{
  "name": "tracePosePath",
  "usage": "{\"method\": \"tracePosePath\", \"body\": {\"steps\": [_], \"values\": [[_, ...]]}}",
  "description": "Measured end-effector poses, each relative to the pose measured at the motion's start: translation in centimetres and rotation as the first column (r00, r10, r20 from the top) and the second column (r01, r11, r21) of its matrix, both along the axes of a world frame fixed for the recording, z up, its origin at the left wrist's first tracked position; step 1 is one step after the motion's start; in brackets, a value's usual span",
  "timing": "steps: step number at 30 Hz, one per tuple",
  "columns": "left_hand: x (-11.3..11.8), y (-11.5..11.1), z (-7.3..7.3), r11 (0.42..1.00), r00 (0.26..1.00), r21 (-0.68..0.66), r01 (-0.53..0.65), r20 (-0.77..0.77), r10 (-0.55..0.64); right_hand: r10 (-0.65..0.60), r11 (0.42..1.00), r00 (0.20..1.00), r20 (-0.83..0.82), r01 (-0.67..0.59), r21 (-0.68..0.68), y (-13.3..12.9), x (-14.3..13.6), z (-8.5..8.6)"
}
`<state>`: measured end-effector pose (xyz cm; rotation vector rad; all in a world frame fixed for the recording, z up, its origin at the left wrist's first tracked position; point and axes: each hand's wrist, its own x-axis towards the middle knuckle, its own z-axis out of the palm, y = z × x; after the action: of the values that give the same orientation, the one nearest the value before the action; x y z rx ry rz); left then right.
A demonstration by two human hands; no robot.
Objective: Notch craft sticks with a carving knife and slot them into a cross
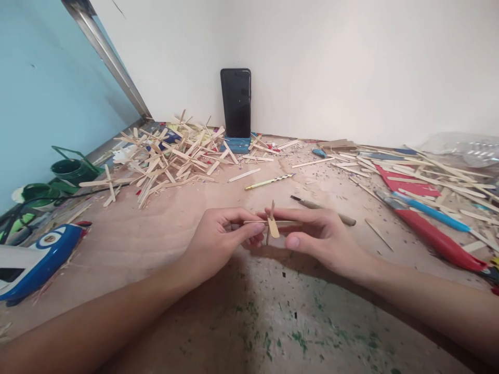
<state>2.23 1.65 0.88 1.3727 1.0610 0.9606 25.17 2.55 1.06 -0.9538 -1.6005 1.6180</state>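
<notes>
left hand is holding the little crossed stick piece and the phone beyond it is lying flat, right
Not flat: the head view shows the phone propped upright on a blue stand. The left hand does hold the crossed stick piece.

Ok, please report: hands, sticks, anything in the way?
Left hand pinching crossed sticks. Right hand beside them, contact unclear. Slim tool behind right hand, seemingly not blocking.

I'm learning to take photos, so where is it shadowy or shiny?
Head view: shadow darkens the brown wooden table below the bare left hand and bare right hand; head view: white glints speckle the clear plastic piece at far right.
</notes>
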Motion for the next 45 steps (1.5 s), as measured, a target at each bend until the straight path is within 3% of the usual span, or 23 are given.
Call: {"method": "tracePosePath", "body": {"steps": [4, 14, 22, 32, 36, 41, 45], "values": [[0.2, -0.4, 0.0, 1.0, 1.0, -0.005, -0.025, -0.016, 0.025, -0.084, 0.996, 0.995, 0.046, 0.082, 0.04, -0.1, -0.8, 0.9], [0.3, -1.1, 0.3, 0.988, 0.988, 0.055, -0.141, -0.046, 0.144, -0.042, 0.983, 0.997, -0.065, 0.029, -0.183, -0.7, -1.1, 0.0], [0.4, -1.3, 0.4, 0.978, 0.981, 0.094, -0.186, -0.042, 0.19, -0.05, 0.994, 0.995, 0.081, 0.057, -0.091, -0.7, -1.3, 0.3], [0.2, -1.6, 0.2, 0.977, 0.982, 0.116, -0.179, -0.038, 0.185, -0.023, 0.998, 0.998, 0.066, 0.026, -0.051, -0.4, -1.1, 0.5], [0.3, -1.2, 0.4, 0.986, 0.987, 0.064, -0.157, -0.026, 0.159, -0.012, 0.997, 0.992, 0.122, 0.004, 0.073, -0.4, -0.9, 0.7], [0.4, -0.6, 0.4, 0.996, 0.996, -0.015, -0.091, -0.015, 0.091, -0.239, 0.939, 0.946, 0.219, 0.168, 0.3, -0.1, -0.5, 0.8], [0.2, -0.8, 0.3, 0.997, 0.998, -0.048, -0.063, -0.013, 0.062, -0.218, 0.902, 0.945, 0.243, 0.1, 0.419, 0.0, -0.4, 0.6]]}}
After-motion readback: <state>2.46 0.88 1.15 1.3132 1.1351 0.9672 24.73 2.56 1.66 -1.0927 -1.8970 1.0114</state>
